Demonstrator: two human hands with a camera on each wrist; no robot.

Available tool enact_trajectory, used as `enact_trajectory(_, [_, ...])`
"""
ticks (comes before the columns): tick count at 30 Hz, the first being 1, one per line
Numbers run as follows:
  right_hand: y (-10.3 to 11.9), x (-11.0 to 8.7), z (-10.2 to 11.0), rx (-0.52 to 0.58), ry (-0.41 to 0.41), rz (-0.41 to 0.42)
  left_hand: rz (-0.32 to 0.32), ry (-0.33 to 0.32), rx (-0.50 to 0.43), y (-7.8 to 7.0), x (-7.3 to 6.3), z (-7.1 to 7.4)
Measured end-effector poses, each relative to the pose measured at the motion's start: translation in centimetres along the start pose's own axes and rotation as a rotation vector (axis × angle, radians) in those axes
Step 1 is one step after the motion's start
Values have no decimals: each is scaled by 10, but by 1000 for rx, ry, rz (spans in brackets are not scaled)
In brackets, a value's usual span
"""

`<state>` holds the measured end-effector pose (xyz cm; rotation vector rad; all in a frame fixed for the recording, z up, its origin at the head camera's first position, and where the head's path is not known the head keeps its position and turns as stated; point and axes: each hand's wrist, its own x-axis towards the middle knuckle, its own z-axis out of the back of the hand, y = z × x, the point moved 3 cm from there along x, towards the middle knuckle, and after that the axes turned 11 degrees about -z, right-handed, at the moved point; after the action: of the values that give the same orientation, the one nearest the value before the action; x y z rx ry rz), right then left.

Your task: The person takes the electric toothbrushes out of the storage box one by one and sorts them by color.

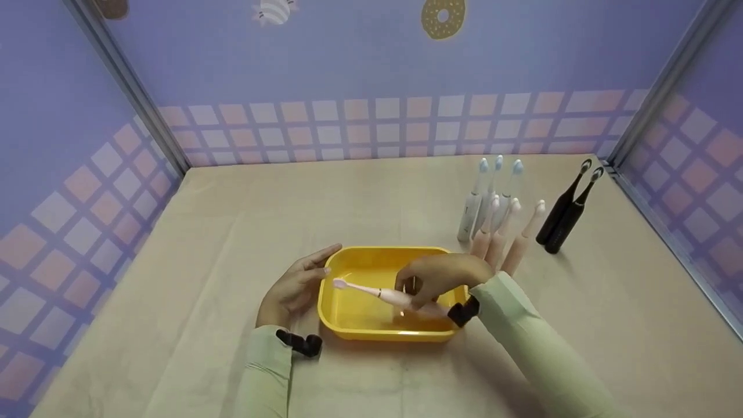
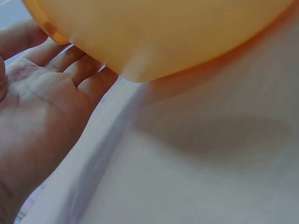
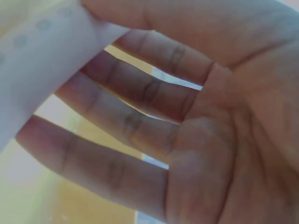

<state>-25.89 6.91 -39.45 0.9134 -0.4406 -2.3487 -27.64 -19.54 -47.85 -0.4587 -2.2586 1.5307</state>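
A pink electric toothbrush [image 1: 395,297] is held slantwise over the yellow tray [image 1: 386,335], its brush head towards the upper left. My right hand [image 1: 444,276] pinches its handle between thumb and fingertips. Close up in the right wrist view, the pale handle [image 3: 42,60] shows a row of small round marks, and the right hand's fingers reach across to it. My left hand [image 1: 296,290] holds the tray by its left end, with the thumb at the rim. In the left wrist view the left hand [image 2: 51,107] has its fingertips partly hidden behind the tray wall [image 2: 154,42].
Right of the tray stand several upright toothbrushes: white ones with blue heads [image 1: 470,209], pink ones [image 1: 515,249] partly behind my right wrist, and two black ones [image 1: 566,223]. A pale cloth [image 1: 278,209] covers the table. Tiled-pattern walls [image 1: 371,125] enclose its back and sides.
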Motion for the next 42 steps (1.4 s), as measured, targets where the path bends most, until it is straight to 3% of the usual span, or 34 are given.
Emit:
enact_trajectory(5, [-8, -16, 6, 27, -102, 108, 2, 4, -7, 1, -2, 0])
enact_trajectory(15, [-23, -47, 17, 89, -332, 227, 15, 5, -41, 2, -1, -1])
enact_trajectory(33, [-40, -68, 14, 168, -504, 288, 10, 21, -18, 2, -1, -1])
enact_trajectory(42, [-54, -79, 9, 219, -647, 438, 1, 25, -39, 2, -2, 0])
